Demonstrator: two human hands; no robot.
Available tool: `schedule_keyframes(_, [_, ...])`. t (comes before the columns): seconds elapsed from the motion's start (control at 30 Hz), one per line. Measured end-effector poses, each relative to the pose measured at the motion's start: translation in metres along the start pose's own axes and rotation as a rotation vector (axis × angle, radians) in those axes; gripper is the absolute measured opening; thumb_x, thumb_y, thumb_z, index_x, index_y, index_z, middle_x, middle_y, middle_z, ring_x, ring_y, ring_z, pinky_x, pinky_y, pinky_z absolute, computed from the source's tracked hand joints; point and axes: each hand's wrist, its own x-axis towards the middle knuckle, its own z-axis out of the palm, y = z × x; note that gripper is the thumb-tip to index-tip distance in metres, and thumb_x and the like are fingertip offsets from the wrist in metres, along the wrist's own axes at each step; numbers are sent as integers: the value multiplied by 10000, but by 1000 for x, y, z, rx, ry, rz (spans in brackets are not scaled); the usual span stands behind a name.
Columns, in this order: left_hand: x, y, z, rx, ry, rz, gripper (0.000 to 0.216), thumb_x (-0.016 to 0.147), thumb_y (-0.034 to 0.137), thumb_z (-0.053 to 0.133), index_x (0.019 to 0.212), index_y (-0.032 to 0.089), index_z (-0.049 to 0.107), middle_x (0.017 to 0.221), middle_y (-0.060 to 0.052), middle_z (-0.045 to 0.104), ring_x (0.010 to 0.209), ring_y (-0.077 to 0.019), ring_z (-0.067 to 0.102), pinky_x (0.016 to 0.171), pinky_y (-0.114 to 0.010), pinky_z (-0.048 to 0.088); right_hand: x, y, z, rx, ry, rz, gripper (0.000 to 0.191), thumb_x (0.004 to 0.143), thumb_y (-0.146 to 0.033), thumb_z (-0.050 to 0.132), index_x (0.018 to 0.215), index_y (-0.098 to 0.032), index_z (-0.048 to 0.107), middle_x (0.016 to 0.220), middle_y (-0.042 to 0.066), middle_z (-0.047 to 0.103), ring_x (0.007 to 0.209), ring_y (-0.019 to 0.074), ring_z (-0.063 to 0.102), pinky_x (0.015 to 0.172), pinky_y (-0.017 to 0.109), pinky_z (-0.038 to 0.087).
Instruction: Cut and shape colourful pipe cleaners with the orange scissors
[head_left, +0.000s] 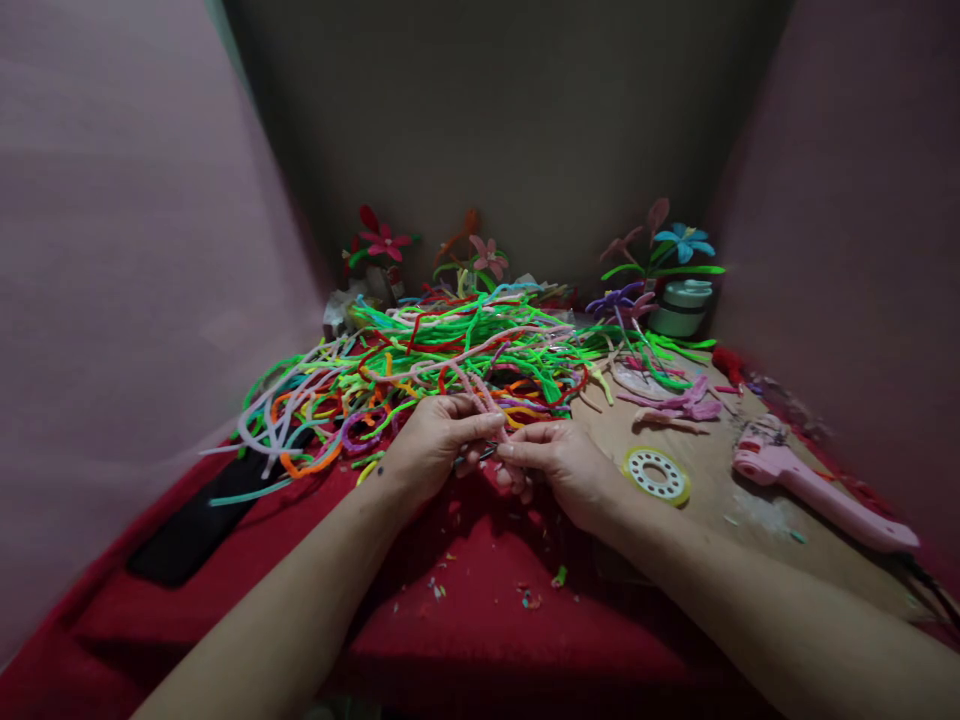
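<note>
Pinching a pink stem (pixel 484 393) in left hand (pixel 435 432) and right hand (pixel 562 462), above the middle of the red table (pixel 420 620).
Closing fingertips on it, almost touching, with a dark tool (pixel 484 455) mostly hidden beneath; facing a heap (pixel 465 330) of bright stems toward the table's far edge, a phone (pixel 187 530) by the left edge and, on a board (pixel 706 455), a tape roll (pixel 678 480) near its left edge and a glue gun (pixel 821 490) toward its right.

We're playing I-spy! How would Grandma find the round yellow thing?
On the red cloth, find the brown board. The yellow roll lies there, between the right hand and the pink tool. Only it has a white centre ringed with holes.
</note>
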Motion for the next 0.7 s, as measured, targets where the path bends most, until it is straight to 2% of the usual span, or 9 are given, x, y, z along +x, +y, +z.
schedule_keyframes(0.2, [-2,3,3,13,49,-10,191,688,286,675,640,118,599,452,41,479,360,-31,344,333,-161,224,1,-1,0,73,-100,-129,228,727,-301,607,580,-127,608,569,25,608,447,79,466,471,233,347])
schedule_keyframes(0.47, [-2,4,4,15,63,-12,179,674,280,683,624,129,600,460,46,487,360,-35,348,338,-170,223,2,-1,-1,60,-50,-96,163,704,-266,609,634,-125,652,536,18,602,422,78,439,472,236,329])
schedule_keyframes(0.7, [-1,2,3,33,40,3,171,665,287,684,633,136,611,449,45,493,352,-40,334,344,-187,204,2,-1,-1,16,-49,-147,219,729,-261,584,547,-142,602,449,-13,534,454,89,470,519,239,348])
